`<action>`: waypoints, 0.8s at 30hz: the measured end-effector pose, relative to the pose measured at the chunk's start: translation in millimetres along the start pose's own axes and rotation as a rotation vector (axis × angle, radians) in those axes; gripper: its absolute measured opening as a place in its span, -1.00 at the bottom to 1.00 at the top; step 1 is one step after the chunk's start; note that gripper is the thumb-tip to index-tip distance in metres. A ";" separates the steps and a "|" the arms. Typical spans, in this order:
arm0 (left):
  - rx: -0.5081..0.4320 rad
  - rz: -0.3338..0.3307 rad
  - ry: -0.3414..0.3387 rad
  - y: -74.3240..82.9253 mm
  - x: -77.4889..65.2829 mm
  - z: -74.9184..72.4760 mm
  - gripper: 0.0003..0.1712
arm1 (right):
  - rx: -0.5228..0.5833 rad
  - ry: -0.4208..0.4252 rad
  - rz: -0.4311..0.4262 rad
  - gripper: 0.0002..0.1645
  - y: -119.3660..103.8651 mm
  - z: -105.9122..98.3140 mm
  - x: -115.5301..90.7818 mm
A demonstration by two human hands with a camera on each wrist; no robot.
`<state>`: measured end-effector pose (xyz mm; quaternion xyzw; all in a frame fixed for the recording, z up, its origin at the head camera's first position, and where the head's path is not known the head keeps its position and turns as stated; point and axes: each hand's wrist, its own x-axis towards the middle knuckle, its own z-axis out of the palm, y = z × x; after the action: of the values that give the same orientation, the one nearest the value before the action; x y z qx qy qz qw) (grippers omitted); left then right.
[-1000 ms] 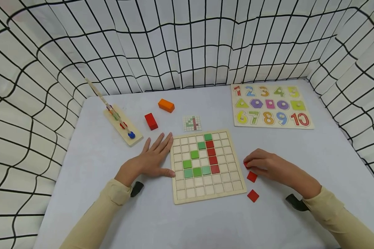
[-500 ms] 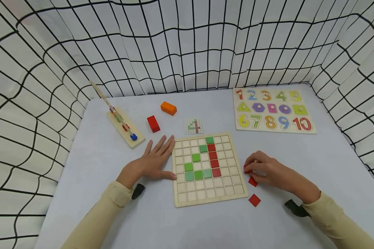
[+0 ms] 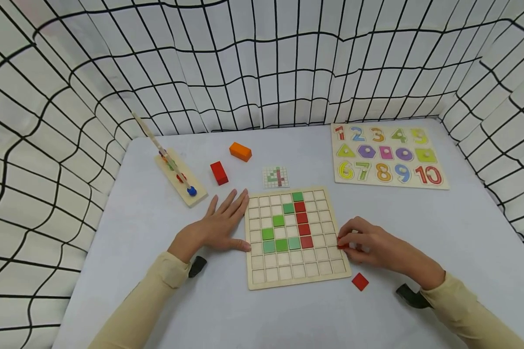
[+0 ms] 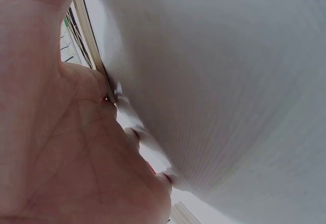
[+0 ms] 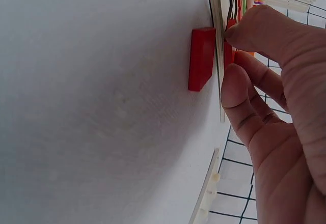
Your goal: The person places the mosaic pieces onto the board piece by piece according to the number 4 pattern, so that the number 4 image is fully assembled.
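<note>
A wooden grid board [image 3: 255, 283] lies in front of me, with green tiles [image 3: 278, 220] in a stepped shape and a column of red tiles [image 3: 303, 229] set in its cells. My left hand [image 3: 216, 228] rests on the table with fingers spread, its index finger and thumb against the board's left edge. At the right edge, my right hand [image 3: 368, 242] pinches a red square tile [image 5: 228, 48] between thumb and fingers; they cover most of it in the head view. Nearer me on the table, beside the board, sits another red tile [image 3: 360, 281].
Beyond the board lies a small pattern card [image 3: 275, 177]. Red [image 3: 219, 173] and orange [image 3: 240, 151] blocks stand farther left, near a wooden bead toy [image 3: 181, 179] with an upright stick. A number puzzle [image 3: 390, 155] lies back right. Black netting [image 3: 262, 72] surrounds the table.
My right hand has closed in on the board's right edge with the red tile. A second red tile by its fingers no longer shows on the table. My left hand has stayed in place.
</note>
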<state>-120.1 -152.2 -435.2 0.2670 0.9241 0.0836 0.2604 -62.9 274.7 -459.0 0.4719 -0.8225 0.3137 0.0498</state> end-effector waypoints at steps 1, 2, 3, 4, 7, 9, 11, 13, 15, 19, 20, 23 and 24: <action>-0.002 0.000 -0.001 -0.1 0.3 0.2 0.50 | -0.004 -0.002 -0.001 -0.55 -0.5 0.6 0.5; -0.002 -0.002 -0.003 -0.1 0.3 0.3 0.51 | -0.007 -0.003 0.000 -0.56 -1.2 1.2 1.2; -0.004 -0.002 -0.005 -0.1 0.5 0.5 0.51 | -0.011 -0.005 0.002 -0.56 -1.8 1.8 1.8; -0.003 -0.003 -0.007 0.1 0.5 0.4 0.51 | -0.012 -0.007 0.003 -0.57 -2.3 2.3 2.6; 0.002 -0.010 -0.014 0.9 0.9 -0.4 0.51 | -0.016 -0.014 0.009 -0.59 -3.7 3.6 6.0; 0.001 -0.011 -0.012 1.3 1.0 -1.3 0.52 | -0.008 -0.021 0.012 -0.60 -4.6 4.5 8.4; -0.002 -0.011 -0.009 1.3 1.1 -2.2 0.52 | 0.003 -0.028 0.007 -0.61 -5.0 5.8 10.9; 0.001 -0.013 -0.010 1.0 1.6 -2.4 0.52 | 0.025 -0.030 -0.002 -0.61 -5.4 7.5 13.0; 0.012 -0.014 -0.013 0.3 2.2 -2.0 0.53 | 0.045 -0.028 -0.020 -0.61 -6.0 10.0 15.3; 0.018 -0.017 -0.017 -0.1 2.9 -1.1 0.53 | 0.054 -0.019 -0.062 -0.60 -8.8 17.0 20.2; 0.016 -0.016 -0.017 -0.1 2.7 -1.0 0.52 | 0.050 -0.020 -0.074 -0.60 -9.8 19.3 21.6; 0.007 -0.014 -0.015 -0.1 1.9 -0.8 0.52 | 0.019 -0.025 -0.106 -0.62 -13.4 25.6 26.3; 0.003 -0.012 -0.013 -0.2 1.6 -0.8 0.52 | 0.005 -0.024 -0.119 -0.63 -14.4 27.8 27.9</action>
<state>-121.8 -151.5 -435.3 0.2626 0.9240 0.0788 0.2666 -60.7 233.1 -463.9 0.5239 -0.7926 0.3066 0.0570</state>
